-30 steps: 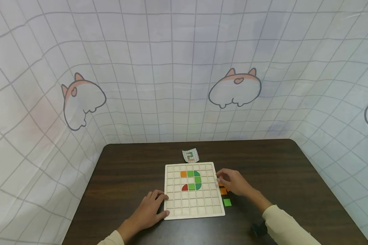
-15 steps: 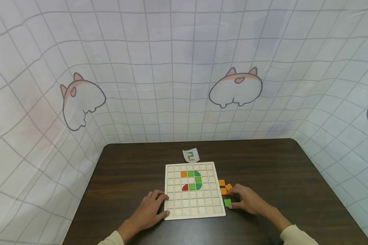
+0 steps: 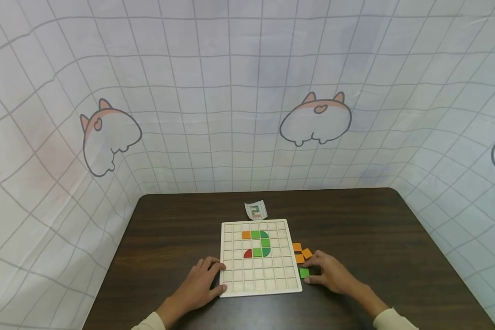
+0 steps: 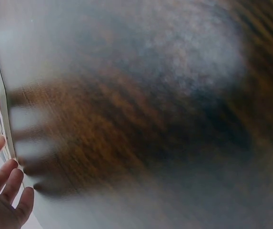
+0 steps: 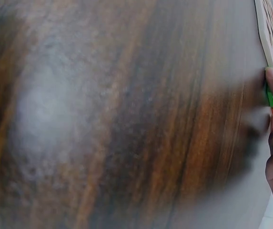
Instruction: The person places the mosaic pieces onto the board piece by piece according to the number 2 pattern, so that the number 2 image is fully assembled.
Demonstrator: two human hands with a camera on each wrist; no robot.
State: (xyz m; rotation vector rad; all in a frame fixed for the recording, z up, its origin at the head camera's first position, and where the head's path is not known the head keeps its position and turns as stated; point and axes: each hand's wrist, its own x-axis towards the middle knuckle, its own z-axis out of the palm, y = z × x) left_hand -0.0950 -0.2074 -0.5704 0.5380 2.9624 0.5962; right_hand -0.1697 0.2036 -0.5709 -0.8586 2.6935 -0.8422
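Since right fingers shifted, green tile — touched

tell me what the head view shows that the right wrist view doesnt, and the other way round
Only the head view shows the left hand and the printed paper beyond the board. Only the right wrist view shows the green tile edge-on, close up. Both show the right hand, that tile, the table and at least part of the board.

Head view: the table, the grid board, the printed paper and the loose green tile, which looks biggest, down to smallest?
1. Table
2. Grid board
3. Printed paper
4. Loose green tile
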